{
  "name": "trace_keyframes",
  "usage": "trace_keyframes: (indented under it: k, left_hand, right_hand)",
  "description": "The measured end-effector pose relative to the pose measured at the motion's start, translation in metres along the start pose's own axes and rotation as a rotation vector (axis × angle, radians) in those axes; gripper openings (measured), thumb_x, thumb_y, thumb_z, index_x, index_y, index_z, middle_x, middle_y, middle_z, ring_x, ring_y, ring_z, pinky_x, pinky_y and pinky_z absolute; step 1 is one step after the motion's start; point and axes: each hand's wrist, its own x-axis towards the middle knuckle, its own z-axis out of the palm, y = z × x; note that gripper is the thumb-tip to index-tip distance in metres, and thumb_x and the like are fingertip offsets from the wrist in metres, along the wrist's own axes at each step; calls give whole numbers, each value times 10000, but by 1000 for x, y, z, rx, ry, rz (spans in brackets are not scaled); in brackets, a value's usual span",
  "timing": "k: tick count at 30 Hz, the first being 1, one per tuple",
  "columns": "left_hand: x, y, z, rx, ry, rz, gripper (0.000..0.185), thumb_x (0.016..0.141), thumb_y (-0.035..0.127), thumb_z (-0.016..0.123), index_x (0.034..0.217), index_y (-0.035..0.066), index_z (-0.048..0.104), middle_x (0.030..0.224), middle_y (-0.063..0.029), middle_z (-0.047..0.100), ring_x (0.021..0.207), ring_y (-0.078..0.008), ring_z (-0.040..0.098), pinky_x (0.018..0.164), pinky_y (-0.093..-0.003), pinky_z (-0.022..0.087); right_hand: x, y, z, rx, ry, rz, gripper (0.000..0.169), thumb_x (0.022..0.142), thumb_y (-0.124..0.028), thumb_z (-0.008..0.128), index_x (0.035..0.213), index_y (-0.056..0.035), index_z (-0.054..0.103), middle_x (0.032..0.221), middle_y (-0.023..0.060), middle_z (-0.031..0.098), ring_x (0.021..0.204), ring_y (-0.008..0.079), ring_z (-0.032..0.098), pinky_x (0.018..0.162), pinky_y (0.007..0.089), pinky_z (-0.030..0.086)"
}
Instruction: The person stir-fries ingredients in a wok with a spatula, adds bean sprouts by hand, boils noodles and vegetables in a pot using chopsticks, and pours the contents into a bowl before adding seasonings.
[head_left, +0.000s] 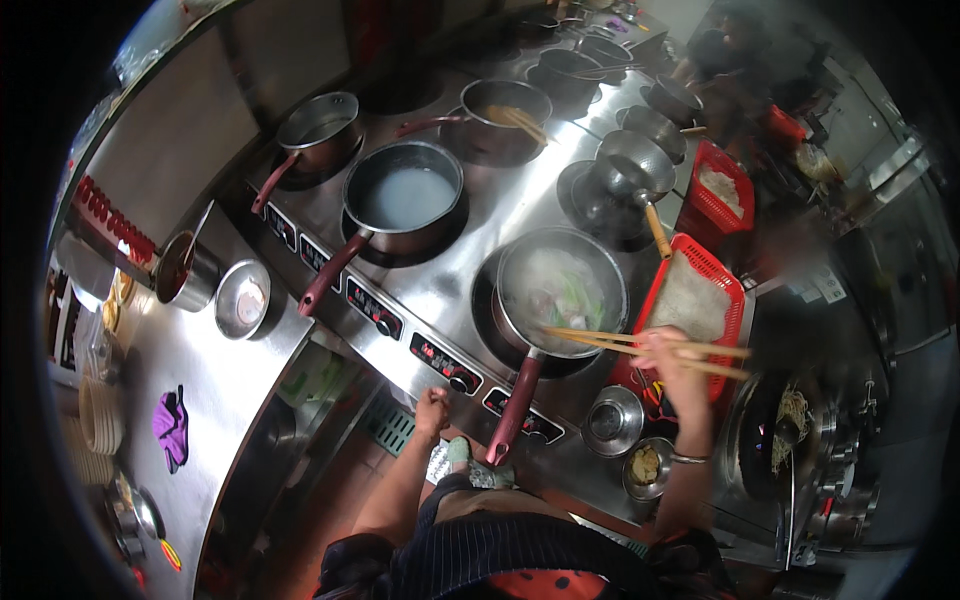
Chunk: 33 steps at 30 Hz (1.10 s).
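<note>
My right hand (663, 351) grips a pair of long wooden cooking chopsticks (611, 337). Their tips reach over the near rim of a steaming saucepan (504, 311) with a dark red handle. Inside it, green leafy vegetables (577, 300) and pale food lie in cloudy liquid, partly veiled by steam. My left hand (433, 411) hangs loosely curled, with nothing seen in it, near the front edge of the induction cooktop (517, 180). Closest to that hand is a control panel with a black knob (459, 383).
A saucepan of whitish liquid (409, 196) and a pot holding chopsticks (506, 112) stand on the cooktop. To the right are a wooden-handled pan (637, 161), a red basket of pale noodles (694, 296) and a wok (757, 435). A purple cloth (171, 431) lies on the left counter.
</note>
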Motion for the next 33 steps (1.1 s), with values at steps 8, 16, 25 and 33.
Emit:
trace_keyframes:
  k: [8, 16, 25, 33]
  left_hand:
    - [-4, 21, 7, -84, -149, -43, 154, 856, 228, 478, 779, 95, 490, 602, 16, 432, 453, -79, 383, 401, -211, 287]
    - [3, 16, 1, 27, -171, 139, 271, 882, 350, 537, 844, 83, 519, 673, 9, 482, 553, -81, 450, 492, -218, 372]
    - [17, 13, 4, -57, -106, 91, 364, 849, 433, 562, 779, 77, 540, 622, 12, 470, 494, -77, 443, 433, -206, 328]
    - [22, 28, 2, -68, -214, -38, 340, 838, 432, 581, 761, 104, 534, 619, 9, 491, 491, -74, 454, 408, -187, 286]
  right_hand:
    - [9, 18, 23, -425, -21, -316, 121, 846, -71, 516, 912, -17, 602, 823, 95, 598, 732, 213, 600, 676, 291, 476]
    - [-15, -31, 3, -318, 44, -45, 201, 901, -139, 458, 876, 16, 583, 736, 71, 599, 616, 134, 598, 614, 239, 477]
    - [-14, -21, -20, -102, 506, -219, 262, 905, -213, 457, 857, 20, 565, 666, 64, 536, 547, 143, 557, 547, 238, 454]
    - [-2, 22, 29, -460, 114, -241, 131, 833, -59, 520, 915, -16, 613, 819, 109, 602, 736, 164, 602, 703, 266, 471]
